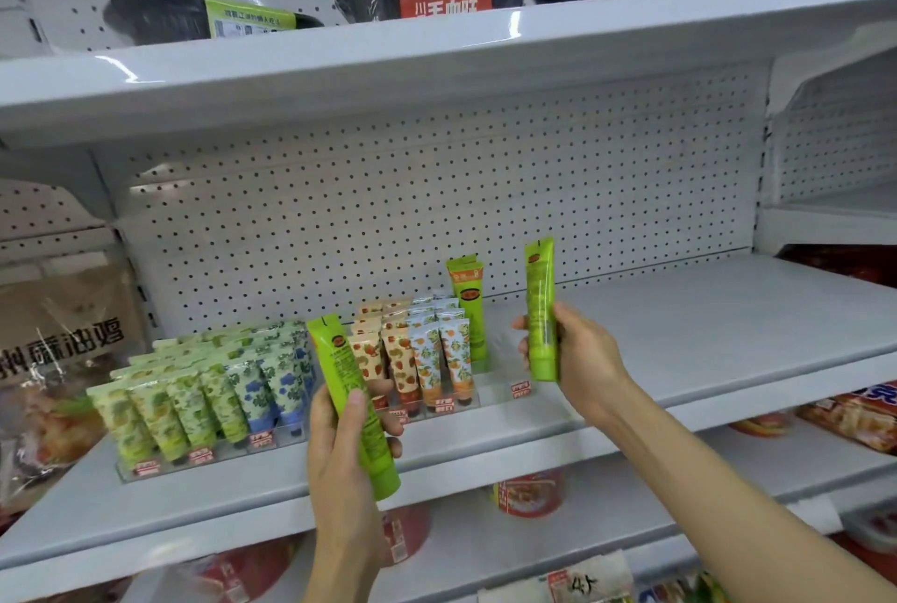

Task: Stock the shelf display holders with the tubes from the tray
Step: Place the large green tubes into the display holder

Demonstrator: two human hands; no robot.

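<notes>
Head view caught the left hand (pixel 347 452) nearest, its grip closed round a bright green tube (pixel 353 403) tilted cap-down, thumb laid along the front. Up and to the right of that grip, the right hand (pixel 577 359) pinched a second green tube (pixel 542 311) upright — cap end down, crimp on top. Between the two grips and farther back, clear display holders (pixel 439 401) on the shelf (pixel 679 359) held rows of patterned tubes (pixel 417 359), a third green tube (pixel 470 306) standing at their right end.
</notes>
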